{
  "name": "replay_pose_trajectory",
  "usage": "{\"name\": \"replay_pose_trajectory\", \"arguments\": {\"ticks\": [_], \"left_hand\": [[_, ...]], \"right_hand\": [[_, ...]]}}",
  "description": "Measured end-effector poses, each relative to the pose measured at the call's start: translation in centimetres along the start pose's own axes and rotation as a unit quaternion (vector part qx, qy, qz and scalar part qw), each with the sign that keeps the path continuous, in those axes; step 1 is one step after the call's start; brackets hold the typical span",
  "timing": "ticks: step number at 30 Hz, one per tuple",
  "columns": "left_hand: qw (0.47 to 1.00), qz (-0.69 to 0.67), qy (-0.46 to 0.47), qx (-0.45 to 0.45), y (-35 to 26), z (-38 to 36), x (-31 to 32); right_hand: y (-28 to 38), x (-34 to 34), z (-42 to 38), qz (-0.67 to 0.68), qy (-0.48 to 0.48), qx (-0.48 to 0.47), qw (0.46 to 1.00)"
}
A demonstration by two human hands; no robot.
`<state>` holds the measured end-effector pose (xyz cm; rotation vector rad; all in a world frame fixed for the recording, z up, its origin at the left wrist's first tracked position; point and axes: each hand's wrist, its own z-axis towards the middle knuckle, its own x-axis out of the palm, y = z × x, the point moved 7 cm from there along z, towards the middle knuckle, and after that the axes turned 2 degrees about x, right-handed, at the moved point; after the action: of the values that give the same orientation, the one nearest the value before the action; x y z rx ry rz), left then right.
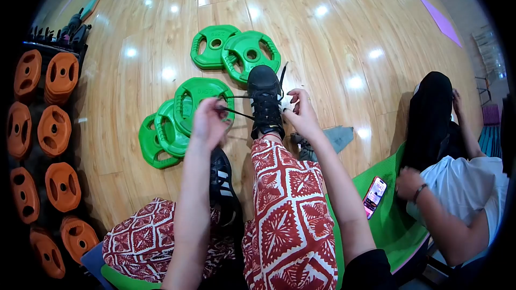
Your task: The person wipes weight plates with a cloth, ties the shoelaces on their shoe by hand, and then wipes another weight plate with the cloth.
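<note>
At frame centre, the left hand [208, 123] and right hand [301, 114] each pinch a lace end of the black shoe [265, 102]; uneven pulling could likely slip a lace free.

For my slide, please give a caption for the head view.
Both hands, left hand and right hand, pull laces of a black shoe beside green weight plates.

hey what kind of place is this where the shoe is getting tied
Most likely a gym or fitness studio: green weight plates lie on a wooden floor, orange weight plates sit racked at the left, and the person sits on a green exercise mat.
</note>
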<state>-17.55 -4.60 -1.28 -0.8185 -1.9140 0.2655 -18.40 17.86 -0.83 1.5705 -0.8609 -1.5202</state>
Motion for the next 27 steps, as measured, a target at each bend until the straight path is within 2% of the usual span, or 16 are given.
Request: {"name": "replay_pose_trajectory", "arguments": {"ticks": [2, 3, 4, 5, 6, 7, 8, 9, 11, 12, 14, 16, 18, 20, 22, 27], "left_hand": [[0.983, 0.089, -0.133, 0.094, -2.9, 0.4, -4.2], [0.960, 0.138, -0.198, 0.146, -4.3, -0.1, -5.2], [0.959, 0.138, -0.197, 0.147, -4.1, 0.1, -5.3], [0.835, 0.340, -0.303, 0.309, -6.3, -1.2, -5.2], [0.632, 0.510, -0.381, 0.442, -7.4, -3.2, -3.3], [0.600, 0.565, -0.312, 0.473, -6.7, -3.8, -0.9], [0.589, 0.607, -0.233, 0.480, -5.4, -4.4, 1.5], [0.646, 0.625, -0.100, 0.427, -3.8, -3.7, 2.8], [0.690, 0.673, 0.085, 0.252, 0.6, -3.0, 5.0], [0.635, 0.719, 0.119, 0.257, 2.0, -3.1, 5.7], [0.556, 0.777, 0.144, 0.256, 3.6, -2.5, 5.9], [0.529, 0.789, 0.150, 0.273, 3.8, -2.3, 6.6], [0.503, 0.799, 0.152, 0.291, 4.0, -2.3, 7.3], [0.438, 0.833, 0.166, 0.294, 4.4, -2.4, 7.7], [0.429, 0.846, 0.158, 0.276, 4.9, -1.7, 6.7], [0.478, 0.779, 0.220, 0.341, 3.9, -2.2, 5.5]], "right_hand": [[-1.3, 0.1, 0.3, 0.016, 0.010, 0.093, 0.995], [-0.9, 0.3, 0.5, -0.003, 0.010, 0.061, 0.998], [-0.9, 0.3, 0.5, -0.003, 0.009, 0.060, 0.998], [0.0, -0.2, 0.4, -0.026, -0.030, -0.007, 0.999], [1.0, -0.6, 0.0, -0.048, -0.067, -0.074, 0.994], [1.3, -1.0, -0.4, -0.048, -0.067, -0.074, 0.994], [2.5, -0.6, -1.0, -0.099, -0.005, -0.130, 0.987], [3.5, 0.1, -1.7, -0.149, 0.057, -0.186, 0.970], [3.9, 0.8, -2.3, -0.190, 0.098, -0.164, 0.963], [3.5, 1.6, -2.6, -0.230, 0.142, -0.139, 0.953], [3.6, 1.7, -2.3, -0.288, 0.108, -0.162, 0.938], [4.5, 2.1, -2.3, -0.383, 0.058, -0.257, 0.885], [4.7, 2.9, -2.3, -0.405, 0.052, -0.289, 0.866], [5.3, 3.3, -2.1, -0.423, 0.047, -0.326, 0.844], [5.8, 4.1, -1.8, -0.450, 0.159, -0.314, 0.821], [8.0, 5.6, -1.7, -0.449, 0.199, -0.336, 0.803]]}}
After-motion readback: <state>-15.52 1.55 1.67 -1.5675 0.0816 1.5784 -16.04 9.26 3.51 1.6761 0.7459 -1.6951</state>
